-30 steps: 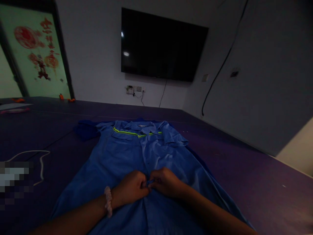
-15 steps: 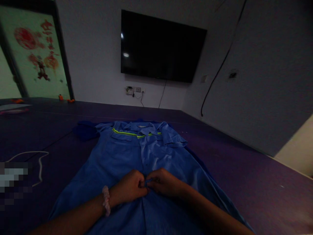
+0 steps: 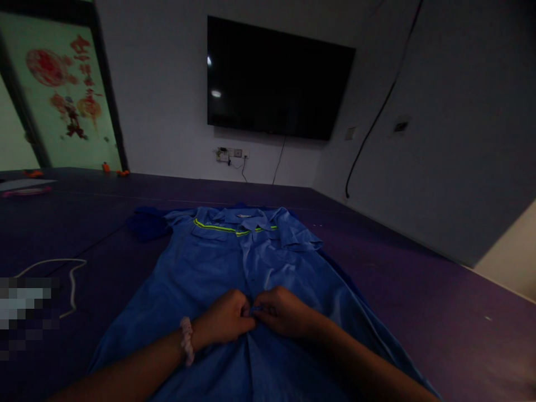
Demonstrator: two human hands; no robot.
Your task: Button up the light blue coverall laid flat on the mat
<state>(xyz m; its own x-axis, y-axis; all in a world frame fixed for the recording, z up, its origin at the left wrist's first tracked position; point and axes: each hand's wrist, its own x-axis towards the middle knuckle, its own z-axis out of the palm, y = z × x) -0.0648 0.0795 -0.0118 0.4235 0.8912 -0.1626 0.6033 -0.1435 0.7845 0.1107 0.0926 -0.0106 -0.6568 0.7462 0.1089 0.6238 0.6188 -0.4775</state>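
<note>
A blue short-sleeved shirt (image 3: 201, 273) lies spread on the purple floor, collar at the far end, with yellow-green stripes across the chest. At the middle of its front placket, my left hand (image 3: 226, 316) pinches the fabric; a pale scrunchie (image 3: 187, 341) circles that wrist. Close against it, my right hand (image 3: 285, 311) is also closed on the shirt's front edge. A small fold of blue cloth shows between the fingertips. Whether a button is between them I cannot make out. Darker blue cloth (image 3: 148, 223) shows from under the shirt at the far left.
A white cable (image 3: 73, 285) curls on the purple floor (image 3: 402, 312) at left, beside a blurred-out object (image 3: 25, 304). A large television (image 3: 276, 78) hangs on the far wall. Small orange objects (image 3: 123, 173) lie near the glass door (image 3: 62, 89).
Both hands stay at the same spot on the placket, fingers shifting slightly around the fold of cloth. The whole view has moved a little.
</note>
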